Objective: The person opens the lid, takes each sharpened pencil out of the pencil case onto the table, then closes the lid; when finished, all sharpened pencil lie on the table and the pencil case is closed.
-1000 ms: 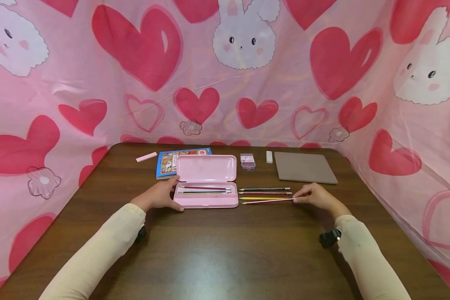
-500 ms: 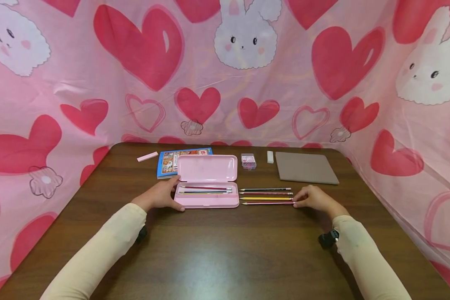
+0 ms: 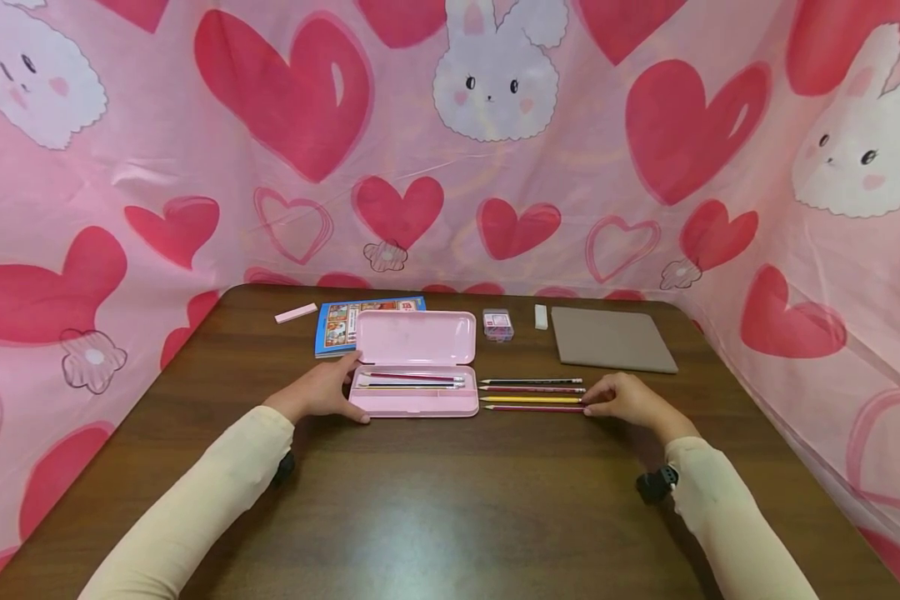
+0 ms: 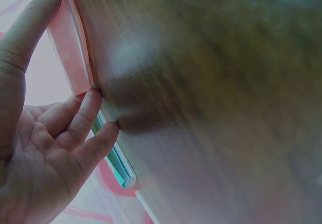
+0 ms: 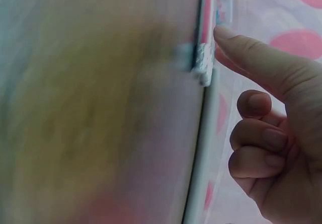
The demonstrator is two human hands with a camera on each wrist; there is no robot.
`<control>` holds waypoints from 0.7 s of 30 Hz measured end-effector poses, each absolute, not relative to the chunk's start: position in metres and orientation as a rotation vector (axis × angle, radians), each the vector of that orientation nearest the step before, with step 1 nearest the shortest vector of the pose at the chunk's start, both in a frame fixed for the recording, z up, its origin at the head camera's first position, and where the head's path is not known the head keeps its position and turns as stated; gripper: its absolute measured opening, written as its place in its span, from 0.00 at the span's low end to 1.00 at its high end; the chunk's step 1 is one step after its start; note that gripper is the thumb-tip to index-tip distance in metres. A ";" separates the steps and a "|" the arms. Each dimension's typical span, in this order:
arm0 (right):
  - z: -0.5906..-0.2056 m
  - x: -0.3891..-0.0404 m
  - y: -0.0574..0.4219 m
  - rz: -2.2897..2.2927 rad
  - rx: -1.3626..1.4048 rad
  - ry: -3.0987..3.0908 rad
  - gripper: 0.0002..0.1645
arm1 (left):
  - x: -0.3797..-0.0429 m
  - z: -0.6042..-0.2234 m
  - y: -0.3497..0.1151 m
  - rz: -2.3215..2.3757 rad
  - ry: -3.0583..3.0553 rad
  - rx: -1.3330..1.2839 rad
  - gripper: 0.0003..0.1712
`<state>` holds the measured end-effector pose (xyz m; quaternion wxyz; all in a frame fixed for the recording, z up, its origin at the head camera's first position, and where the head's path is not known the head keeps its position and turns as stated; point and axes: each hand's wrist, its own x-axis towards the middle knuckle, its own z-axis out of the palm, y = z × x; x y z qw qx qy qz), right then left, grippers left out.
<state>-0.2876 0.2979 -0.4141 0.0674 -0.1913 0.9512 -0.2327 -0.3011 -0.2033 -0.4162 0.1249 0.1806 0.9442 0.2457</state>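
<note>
A pink pencil case (image 3: 412,406) lies with its lid raised toward the back and several pencils inside. My left hand (image 3: 317,390) holds its left end, thumb at the front corner and fingers toward the back. In the left wrist view the fingertips reach down beside the pink case (image 4: 75,53). Several more pencils lie in a row to the right of the case, among them a yellow pencil (image 3: 528,399). With thumb and index finger, my right hand (image 3: 626,398) pinches the end of the front red pencil (image 3: 532,408). Its other fingers curl inward in the right wrist view.
Behind the case lies a blue-edged book (image 3: 335,329). A pink strip (image 3: 296,313) is at the far left. Farther right are a small clear box (image 3: 497,325), a white eraser-like block (image 3: 541,317) and a grey-brown flat board (image 3: 613,338). A heart-patterned cloth (image 3: 285,100) surrounds the table.
The front red pencil, tilted in my right hand a second ago, now lies level with the row, turned so its redder side shows. My left hand has stayed on the case.
</note>
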 end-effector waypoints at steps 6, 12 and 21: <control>-0.409 -0.291 0.283 -0.716 -0.612 2.894 0.12 | -0.302 -0.417 -0.204 0.700 2.759 0.525 0.67; -0.409 -0.301 0.264 -0.726 -0.657 2.875 0.12 | -0.302 -0.417 -0.203 0.697 2.774 0.549 0.66; -0.408 -0.314 0.225 -0.706 -0.751 2.846 0.13 | -0.301 -0.418 -0.203 0.704 2.765 0.524 0.66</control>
